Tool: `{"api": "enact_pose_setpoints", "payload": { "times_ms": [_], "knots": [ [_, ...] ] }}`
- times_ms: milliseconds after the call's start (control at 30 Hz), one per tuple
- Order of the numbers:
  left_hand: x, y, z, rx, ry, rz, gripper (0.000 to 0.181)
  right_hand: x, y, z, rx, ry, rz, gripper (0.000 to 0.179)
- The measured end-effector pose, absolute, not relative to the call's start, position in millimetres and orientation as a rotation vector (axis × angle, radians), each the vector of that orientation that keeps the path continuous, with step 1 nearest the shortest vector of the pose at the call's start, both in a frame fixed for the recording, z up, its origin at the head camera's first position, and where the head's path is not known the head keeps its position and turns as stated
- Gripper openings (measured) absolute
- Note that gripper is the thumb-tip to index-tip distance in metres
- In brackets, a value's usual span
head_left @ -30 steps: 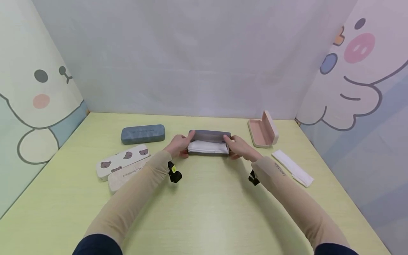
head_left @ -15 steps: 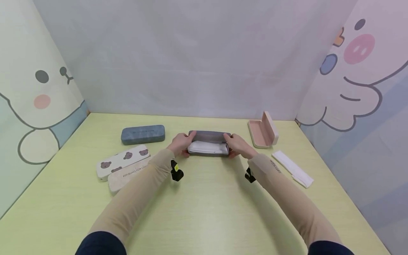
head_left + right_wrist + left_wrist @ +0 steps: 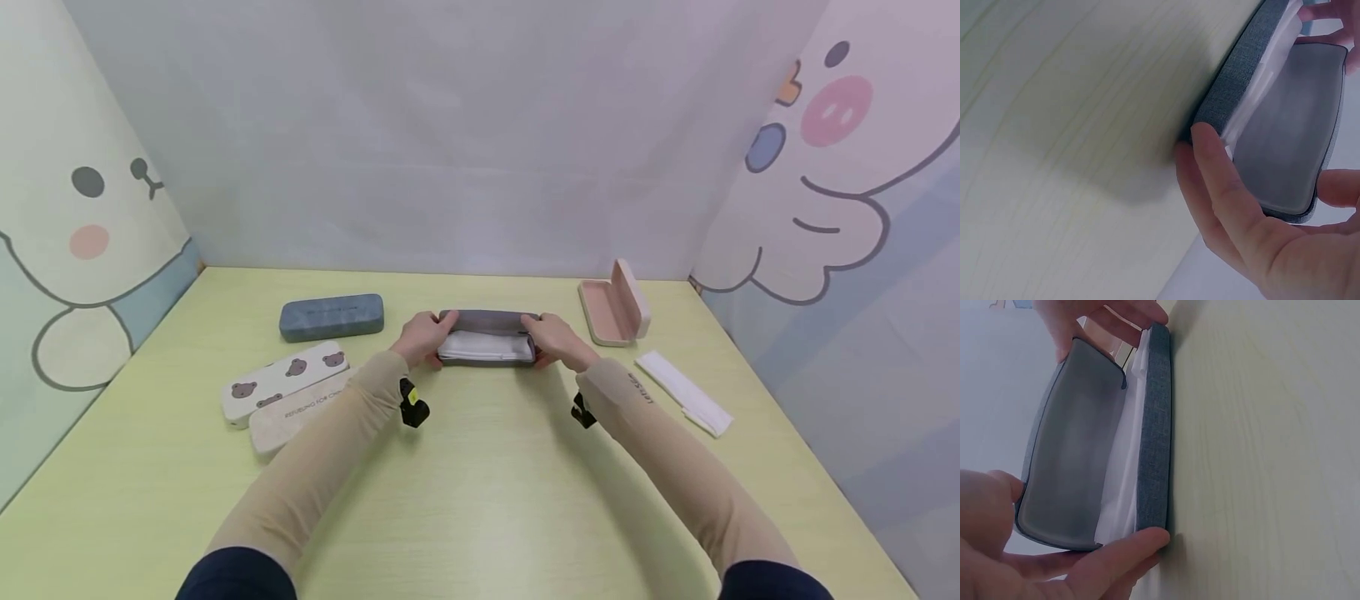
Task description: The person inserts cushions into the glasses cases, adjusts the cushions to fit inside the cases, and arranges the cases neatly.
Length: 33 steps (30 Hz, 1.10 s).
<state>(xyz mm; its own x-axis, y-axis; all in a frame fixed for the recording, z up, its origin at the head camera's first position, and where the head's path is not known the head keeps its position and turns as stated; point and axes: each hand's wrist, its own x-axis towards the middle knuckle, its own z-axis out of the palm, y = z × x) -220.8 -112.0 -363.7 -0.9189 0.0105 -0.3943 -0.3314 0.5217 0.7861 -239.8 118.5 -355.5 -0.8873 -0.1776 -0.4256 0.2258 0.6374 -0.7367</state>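
Observation:
Between my two hands, at the middle of the table, is a dark grey-blue fabric glasses case [image 3: 487, 322] with its lid raised. A folded white cloth [image 3: 486, 345] lies inside, along the base. My left hand [image 3: 422, 337] grips the case's left end, thumb at the lid's edge and fingers along the base, as the left wrist view shows. At the opposite end my right hand [image 3: 558, 340] grips it the same way, its thumb [image 3: 1338, 187] on the lid. The grey lining of the lid [image 3: 1075, 444] faces me.
Left of the hands lie a blue glasses case [image 3: 332, 317], a white one with bear heads [image 3: 285, 383] and a cream one with lettering [image 3: 288, 421], partly behind the left sleeve. On the right are an opened pink case [image 3: 606, 312] and a folded white cloth [image 3: 684, 392].
Both hands keep hold of the glasses case, whose lid stays up. The right forearm has come slightly inward; the whole head view has shifted a little.

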Motion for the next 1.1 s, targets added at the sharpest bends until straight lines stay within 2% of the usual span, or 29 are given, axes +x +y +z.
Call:
{"api": "enact_pose_setpoints", "payload": {
  "times_ms": [233, 767, 1100],
  "knots": [
    [-222, -113, -365, -0.242, 2.425, 1.372, 0.055, -240, 118, -354, 0.035, 2.399, -1.157, 0.07],
    [-218, -113, -365, -0.21, 2.407, 1.396, 0.058, -237, 117, -355, 0.044, 2.415, -1.146, 0.063],
    [-212, -113, -371, -0.172, 2.427, 1.421, 0.053, -230, 116, -359, 0.021, 2.477, -1.156, 0.04]
  ]
}}
